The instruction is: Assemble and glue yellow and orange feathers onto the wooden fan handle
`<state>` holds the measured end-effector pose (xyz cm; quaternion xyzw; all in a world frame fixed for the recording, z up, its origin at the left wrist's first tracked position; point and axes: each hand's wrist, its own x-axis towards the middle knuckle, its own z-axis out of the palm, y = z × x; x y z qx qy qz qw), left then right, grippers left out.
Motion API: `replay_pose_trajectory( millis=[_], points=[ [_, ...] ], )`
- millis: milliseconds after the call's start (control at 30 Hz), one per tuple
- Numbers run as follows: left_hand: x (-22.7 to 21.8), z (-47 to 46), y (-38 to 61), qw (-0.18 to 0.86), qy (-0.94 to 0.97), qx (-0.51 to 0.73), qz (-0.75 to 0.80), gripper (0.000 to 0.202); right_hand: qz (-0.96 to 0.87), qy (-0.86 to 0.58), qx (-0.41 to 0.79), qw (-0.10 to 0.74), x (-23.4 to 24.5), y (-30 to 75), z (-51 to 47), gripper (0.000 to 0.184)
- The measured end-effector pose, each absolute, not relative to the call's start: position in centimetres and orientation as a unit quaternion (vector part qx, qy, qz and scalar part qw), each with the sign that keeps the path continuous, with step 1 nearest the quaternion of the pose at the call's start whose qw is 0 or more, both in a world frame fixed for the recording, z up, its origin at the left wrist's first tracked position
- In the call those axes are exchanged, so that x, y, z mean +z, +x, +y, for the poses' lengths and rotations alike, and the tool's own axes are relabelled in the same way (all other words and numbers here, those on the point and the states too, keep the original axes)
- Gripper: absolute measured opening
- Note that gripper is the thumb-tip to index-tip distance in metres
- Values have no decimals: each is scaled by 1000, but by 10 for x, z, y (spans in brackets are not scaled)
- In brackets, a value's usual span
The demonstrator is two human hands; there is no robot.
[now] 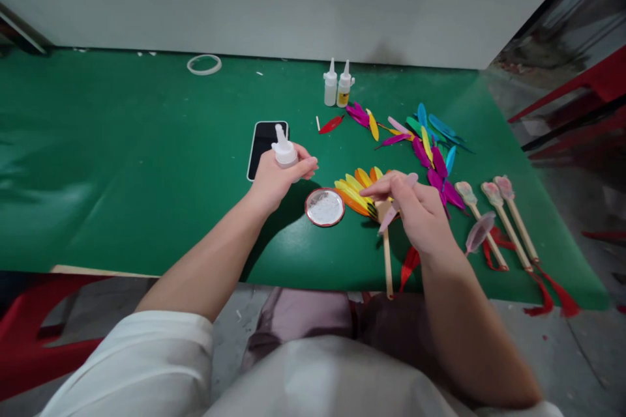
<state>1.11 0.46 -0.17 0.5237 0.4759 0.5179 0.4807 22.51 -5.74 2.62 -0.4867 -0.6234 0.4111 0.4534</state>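
My left hand (274,177) is wrapped round a white squeeze bottle (285,151) with a tapered nozzle pointing up, above a phone (261,143). My right hand (421,212) grips a slim, flat, pale pink tool (390,216); its exact kind is unclear. Under that hand lies a fan of yellow and orange feathers (353,191) with a wooden handle (388,264) reaching toward the table's near edge. My fingers partly cover the fan's middle. Between my hands sits a round, red-rimmed dish (325,207) with a whitish surface. A red tassel (409,267) lies beside the handle.
Two small bottles (337,86) stand at the back of the green table (147,163). Loose coloured feathers (425,143) spread across the right. Several wooden-handled pieces with red tassels (508,225) lie at far right. A tape ring (204,65) rests near the wall.
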Motion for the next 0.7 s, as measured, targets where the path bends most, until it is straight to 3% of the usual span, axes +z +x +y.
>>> replay_pose_trajectory(
  millis=[167,367,700],
  points=[
    [-3,4,10,432,541,522,498,22,-612,-519,420,425,22,222,-59,46],
    [-5,5,10,436,538,534,484,23,-650,-490,433,387,12,208,-57,15],
    [-2,4,11,361,572,487,552,21,-771,-426,326,343,-12,196,-55,16]
  ],
)
